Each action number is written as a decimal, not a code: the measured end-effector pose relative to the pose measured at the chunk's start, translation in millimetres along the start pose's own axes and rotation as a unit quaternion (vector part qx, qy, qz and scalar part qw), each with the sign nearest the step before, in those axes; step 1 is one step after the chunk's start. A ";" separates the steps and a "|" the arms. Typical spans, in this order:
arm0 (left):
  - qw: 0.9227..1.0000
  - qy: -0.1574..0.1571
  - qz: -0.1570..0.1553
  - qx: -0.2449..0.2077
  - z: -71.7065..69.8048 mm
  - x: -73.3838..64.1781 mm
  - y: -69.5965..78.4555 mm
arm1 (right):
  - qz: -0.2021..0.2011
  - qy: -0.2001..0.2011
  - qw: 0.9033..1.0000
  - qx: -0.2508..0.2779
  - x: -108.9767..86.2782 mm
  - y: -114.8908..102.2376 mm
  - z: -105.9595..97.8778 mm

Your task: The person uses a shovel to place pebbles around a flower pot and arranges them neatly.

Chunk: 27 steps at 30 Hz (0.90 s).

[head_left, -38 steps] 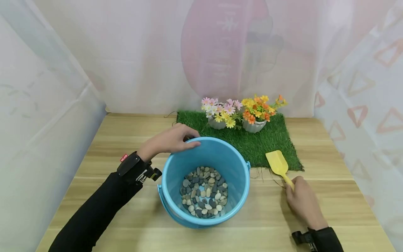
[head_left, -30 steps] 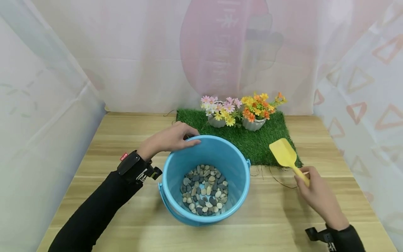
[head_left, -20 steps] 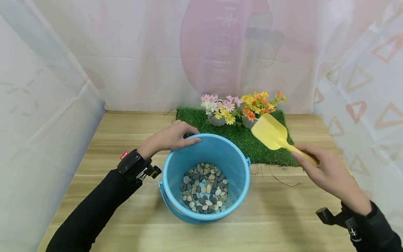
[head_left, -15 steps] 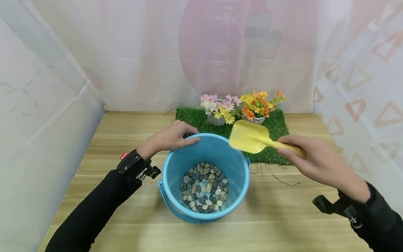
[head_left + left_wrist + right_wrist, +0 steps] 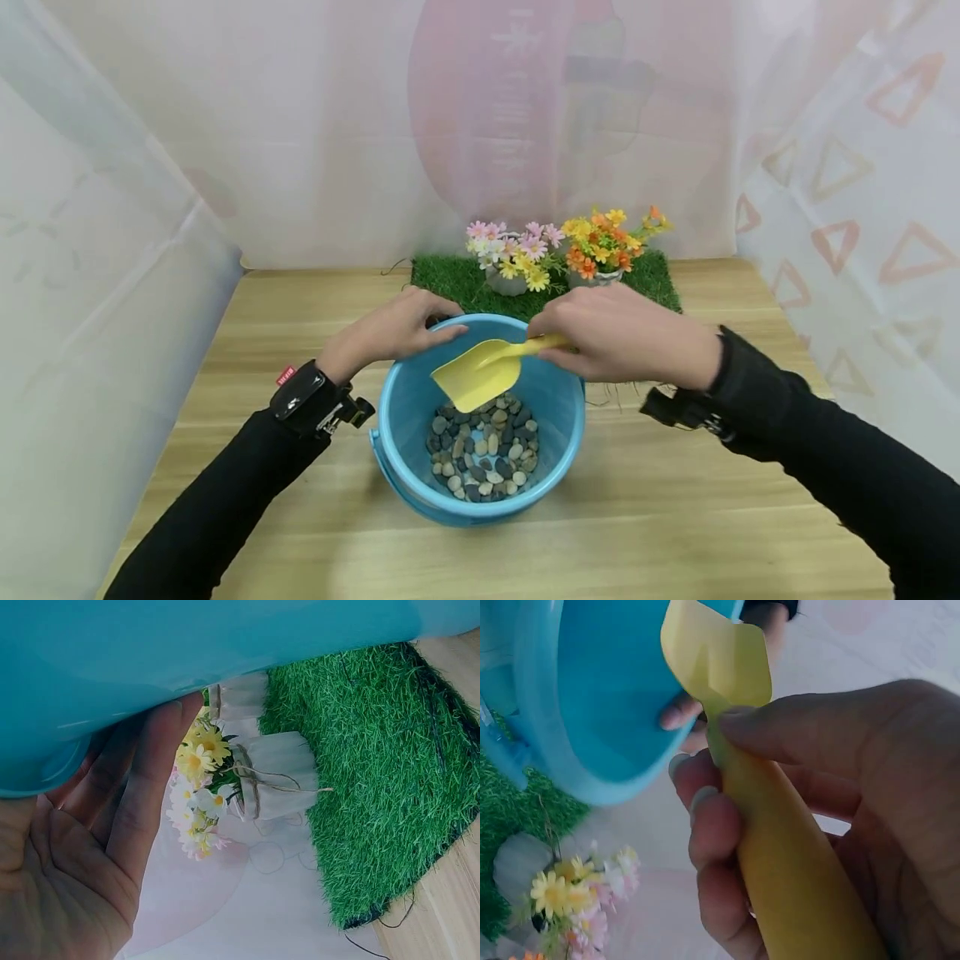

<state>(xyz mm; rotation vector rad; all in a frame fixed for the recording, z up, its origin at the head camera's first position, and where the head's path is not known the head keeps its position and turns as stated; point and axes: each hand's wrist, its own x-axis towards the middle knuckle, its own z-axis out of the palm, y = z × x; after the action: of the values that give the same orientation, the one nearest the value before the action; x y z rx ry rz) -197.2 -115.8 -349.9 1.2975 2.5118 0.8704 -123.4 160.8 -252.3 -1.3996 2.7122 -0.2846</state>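
Observation:
A light blue bucket (image 5: 555, 433) stands on the wooden table with a layer of grey, black and cream pebbles (image 5: 491, 450) at its bottom. My left hand (image 5: 393, 329) grips the bucket's far left rim, thumb on the inside and fingers outside against the wall, as the left wrist view shows. My right hand (image 5: 611, 333) holds a yellow toy shovel (image 5: 483, 373) by its handle, fingers wrapped round it and thumb along the neck. The shovel's blade hangs inside the bucket's mouth, above the pebbles, tilted down to the left. No pebbles show on the blade.
Behind the bucket lies a green artificial grass mat (image 5: 660, 279). On it stand a pot of pink, white and yellow flowers (image 5: 517, 250) and a pot of orange and yellow flowers (image 5: 606, 242). Fabric walls (image 5: 330, 167) surround the wooden table (image 5: 675, 517).
My right hand has lifted the shovel from beside the mat and carried it left and over the bucket, blade turning downward. The left hand keeps its grip on the rim.

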 end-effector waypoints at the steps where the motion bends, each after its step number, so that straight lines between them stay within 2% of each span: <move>1: 1.000 0.001 -0.003 -0.001 -0.4 -1.1 -0.1 | -0.001 -0.010 1.000 0.000 6.3 -0.5 2.1; 5: 1.000 0.000 -0.006 -0.010 -0.8 -4.4 -0.7 | -0.005 -0.048 0.999 -0.008 27.6 -4.0 10.9; 10: 1.000 0.004 0.000 -0.015 -0.7 -4.6 -2.8 | 0.001 -0.098 0.994 -0.053 47.3 -11.0 23.6; 14: 1.000 0.001 0.011 -0.020 -0.8 -2.5 -2.8 | 0.016 -0.155 0.982 -0.109 58.6 -18.5 34.8; 18: 1.000 0.002 0.013 -0.019 -0.8 -2.8 -2.1 | 0.013 -0.199 0.971 -0.134 67.8 -26.6 43.0; 27: 1.000 0.009 0.011 -0.012 -0.4 -3.8 -0.6 | 0.009 -0.229 0.965 -0.127 85.6 -33.1 56.2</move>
<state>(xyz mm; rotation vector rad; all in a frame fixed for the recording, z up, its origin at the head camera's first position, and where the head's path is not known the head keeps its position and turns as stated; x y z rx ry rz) -195.5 -119.3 -350.3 1.3190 2.4982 0.9179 -138.0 65.2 -299.3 -1.2933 2.4296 0.3604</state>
